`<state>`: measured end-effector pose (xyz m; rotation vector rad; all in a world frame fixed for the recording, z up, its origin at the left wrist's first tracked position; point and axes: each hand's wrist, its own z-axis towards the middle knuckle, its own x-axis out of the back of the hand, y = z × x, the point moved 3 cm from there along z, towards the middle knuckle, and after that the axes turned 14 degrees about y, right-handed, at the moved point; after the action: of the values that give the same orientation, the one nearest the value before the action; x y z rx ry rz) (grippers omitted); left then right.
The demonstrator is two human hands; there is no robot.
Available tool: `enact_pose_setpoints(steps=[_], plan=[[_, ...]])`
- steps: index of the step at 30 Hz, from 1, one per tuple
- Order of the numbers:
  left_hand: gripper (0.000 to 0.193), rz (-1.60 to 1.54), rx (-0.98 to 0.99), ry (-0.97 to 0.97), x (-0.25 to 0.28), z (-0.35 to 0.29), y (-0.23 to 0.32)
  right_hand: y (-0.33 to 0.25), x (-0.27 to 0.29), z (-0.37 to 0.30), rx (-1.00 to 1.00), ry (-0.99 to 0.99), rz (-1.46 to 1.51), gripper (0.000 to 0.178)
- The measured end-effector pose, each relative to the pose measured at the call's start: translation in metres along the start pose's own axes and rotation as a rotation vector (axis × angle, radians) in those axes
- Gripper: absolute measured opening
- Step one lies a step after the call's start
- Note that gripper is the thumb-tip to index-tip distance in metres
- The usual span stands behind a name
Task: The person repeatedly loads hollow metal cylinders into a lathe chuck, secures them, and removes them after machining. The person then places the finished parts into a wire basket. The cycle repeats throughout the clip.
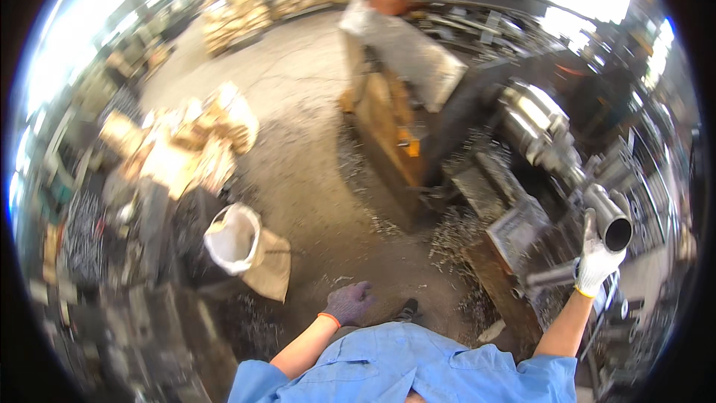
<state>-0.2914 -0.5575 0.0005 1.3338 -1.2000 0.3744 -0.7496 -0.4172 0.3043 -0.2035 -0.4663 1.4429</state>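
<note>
My right hand, in a white glove, is wrapped around the side of a short metal tube. The tube's dark round mouth faces me. Just beyond it, to the left, is the shiny chuck of a lathe, blurred; whether the tube touches the machine I cannot tell. My left hand hangs low in front of my body in a dark purple-grey glove with an orange cuff. Its fingers look curled in, with nothing visible in them.
A white-lined sack stands at left, near a heap of tan sacks. Metal shavings litter the floor by the lathe. The machine's tall base rises ahead. More stacked sacks lie at the back.
</note>
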Motion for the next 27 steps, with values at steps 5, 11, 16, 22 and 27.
enact_pose_setpoints(steps=[5, 11, 16, 22, 27], plan=[[0.056, -0.160, 0.389, 0.135, 0.023, -0.131, -0.115, -0.201, -0.127, -0.073, -0.225, -0.424, 0.603, 0.047], [0.061, -0.342, 1.132, 0.536, 0.025, -0.335, -0.236, -0.412, -0.169, -0.249, 0.015, -1.310, 0.894, 0.015], [0.055, -0.647, 1.556, 1.186, -0.052, -0.498, -0.243, -0.550, -0.133, -0.368, 0.670, -1.342, 1.461, 0.004], [0.062, -0.684, 1.757, 2.714, -0.161, -0.591, -0.152, -0.688, -0.098, -0.464, 0.670, -1.898, 1.508, 0.057], [0.061, 0.459, 2.664, 1.528, -0.145, -0.636, -0.081, -0.789, -0.082, -0.514, 0.826, -1.978, 1.625, 0.069]])
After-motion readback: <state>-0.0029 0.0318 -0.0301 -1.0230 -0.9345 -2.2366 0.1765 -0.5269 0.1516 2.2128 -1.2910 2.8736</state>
